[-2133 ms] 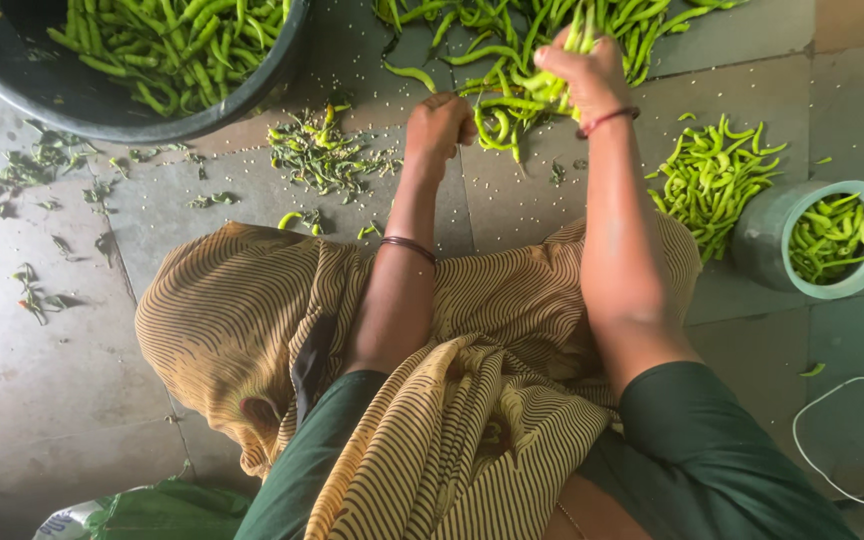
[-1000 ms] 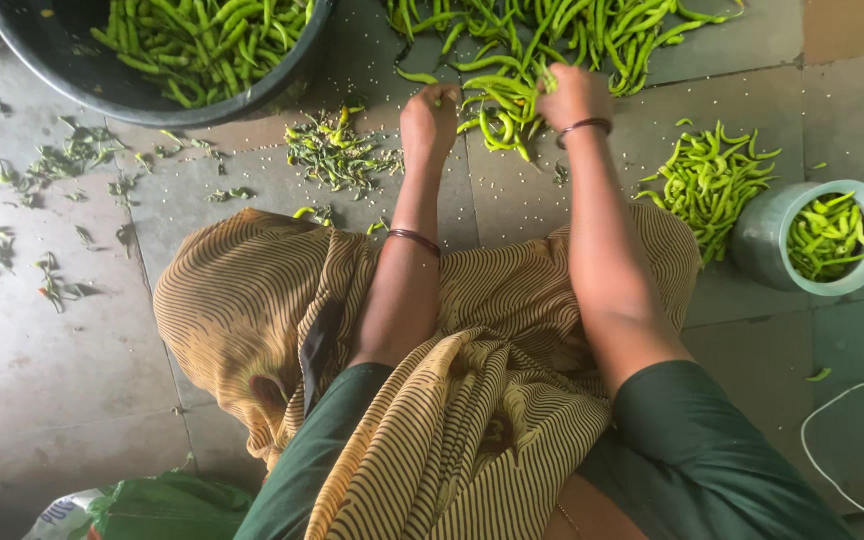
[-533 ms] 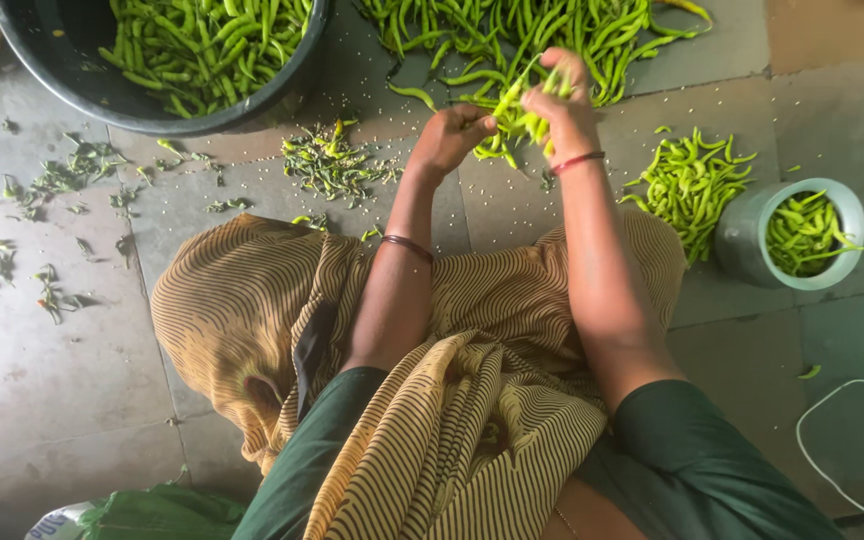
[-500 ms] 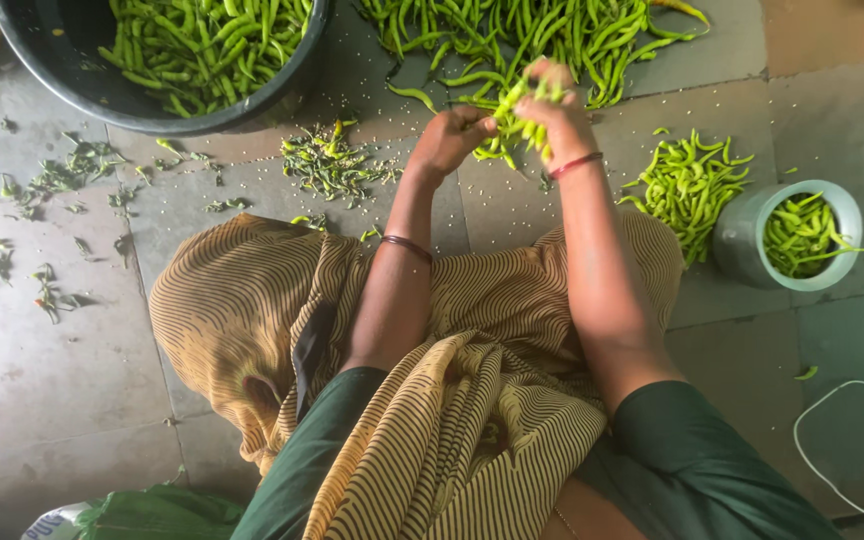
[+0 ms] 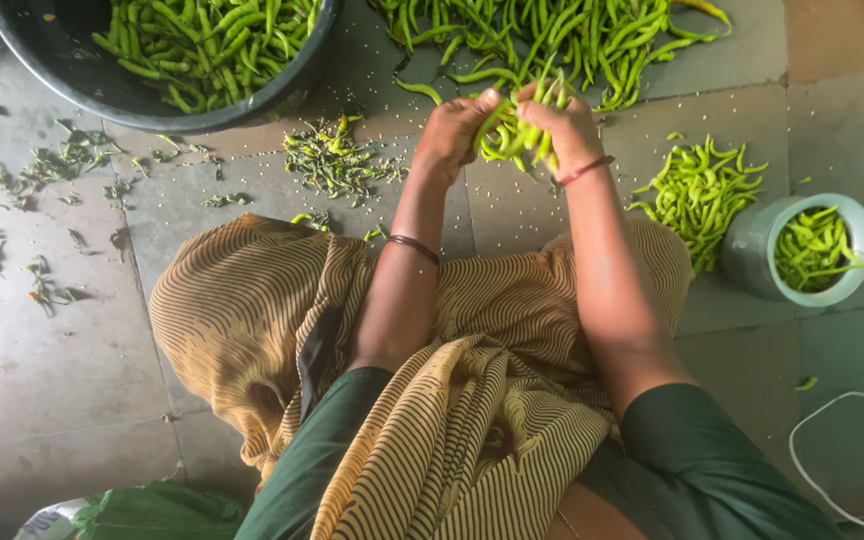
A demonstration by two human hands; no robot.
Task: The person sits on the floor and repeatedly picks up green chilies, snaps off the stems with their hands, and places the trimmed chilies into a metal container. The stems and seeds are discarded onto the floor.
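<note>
Both hands (image 5: 512,120) now lifted, clutching green chillies (image 5: 517,135).

We have just one view. It sits on our head and looks straight down, close over our lap and arms. The stone floor (image 5: 42,370) is near us, and the far chilli pile (image 5: 552,35) touches the top edge.

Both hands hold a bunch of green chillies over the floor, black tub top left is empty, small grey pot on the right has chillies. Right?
Not quite: the black tub is not empty; the head view shows it full of green chillies. The rest stands: left hand and right hand hold the bunch, and the grey pot has chillies.
</note>
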